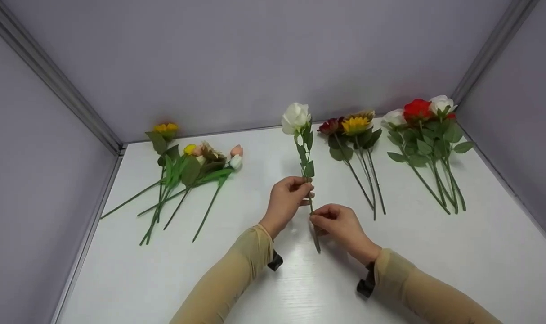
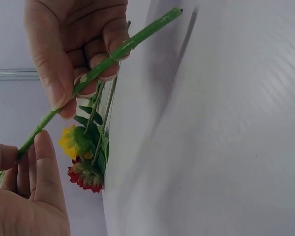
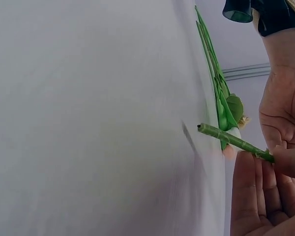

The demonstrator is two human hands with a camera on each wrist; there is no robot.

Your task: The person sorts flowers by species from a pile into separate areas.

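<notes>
A white rose (image 1: 296, 118) with green leaves on its stem is held upright in front of me, over the middle of the table. My left hand (image 1: 286, 199) pinches the stem just below the leaves. Lower down, my right hand (image 1: 342, 227) pinches the same stem between thumb and fingers. In the left wrist view the green stem (image 2: 147, 32) runs past the right hand's fingers to its cut end. The right wrist view also shows that stem end (image 3: 221, 135) sticking out beyond the fingertips, above the table and its shadow.
Mixed flowers lie at the left, among them a yellow sunflower (image 1: 166, 129) and a white tulip (image 1: 235, 162). Right of the rose lie a dark red flower (image 1: 330, 126) and another sunflower (image 1: 356, 125). Red (image 1: 418, 110) and white roses lie far right. Grey walls enclose the white table (image 1: 264, 180).
</notes>
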